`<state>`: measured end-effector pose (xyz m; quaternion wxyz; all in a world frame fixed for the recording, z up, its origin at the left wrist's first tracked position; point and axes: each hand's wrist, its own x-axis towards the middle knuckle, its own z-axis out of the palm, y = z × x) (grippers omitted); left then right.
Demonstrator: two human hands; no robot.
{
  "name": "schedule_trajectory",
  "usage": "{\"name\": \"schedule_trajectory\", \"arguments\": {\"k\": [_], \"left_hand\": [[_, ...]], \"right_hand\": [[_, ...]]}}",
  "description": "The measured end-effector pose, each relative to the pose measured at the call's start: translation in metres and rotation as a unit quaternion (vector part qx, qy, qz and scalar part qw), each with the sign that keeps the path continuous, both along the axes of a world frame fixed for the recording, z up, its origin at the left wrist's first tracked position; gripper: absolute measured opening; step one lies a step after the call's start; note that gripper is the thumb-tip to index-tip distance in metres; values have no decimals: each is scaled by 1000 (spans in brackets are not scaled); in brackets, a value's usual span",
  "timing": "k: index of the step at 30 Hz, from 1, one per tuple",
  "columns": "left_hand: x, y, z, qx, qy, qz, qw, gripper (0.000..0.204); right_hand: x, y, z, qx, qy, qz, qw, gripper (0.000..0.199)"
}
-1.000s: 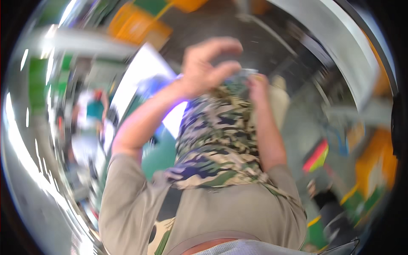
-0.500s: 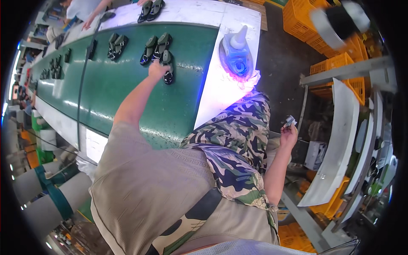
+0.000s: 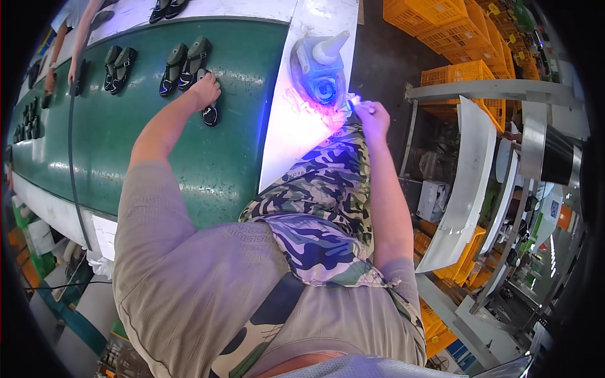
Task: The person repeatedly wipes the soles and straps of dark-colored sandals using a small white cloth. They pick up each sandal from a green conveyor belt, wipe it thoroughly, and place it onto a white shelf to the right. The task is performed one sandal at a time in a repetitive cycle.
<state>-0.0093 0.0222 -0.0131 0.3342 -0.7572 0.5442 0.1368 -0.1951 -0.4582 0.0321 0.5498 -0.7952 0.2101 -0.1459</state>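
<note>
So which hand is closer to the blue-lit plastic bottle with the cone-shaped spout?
Right. The right hand is beside the bottle, just to its lower right; the left hand is farther off, leftward, at a black shoe.

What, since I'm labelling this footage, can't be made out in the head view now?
In the head view:
- Middle of the nearest shoe, and how firmly it is grasped: hidden by the left grip.
- What the right grip may hold: too small, and partly covered by the grip itself.
- Upper pair of shoes: cut off by the top edge.
- Far-left shoes: too small and crowded to count.
</note>
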Motion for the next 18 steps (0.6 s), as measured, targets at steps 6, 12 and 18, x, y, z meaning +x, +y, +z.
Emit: {"name": "schedule_trajectory", "arguments": {"k": [6,12,18], "left_hand": [[-30,-7,3,-20,140,214,967,31],[-129,21,39,-71,166,483,857,62],[-182,41,27,-29,196,499,844,65]], "right_hand": [[47,43,10,-392,-20,101,914,7],[57,57,6,-459,-5,172,872,9],[55,61,12,-475,-17,198,857,7]]}}
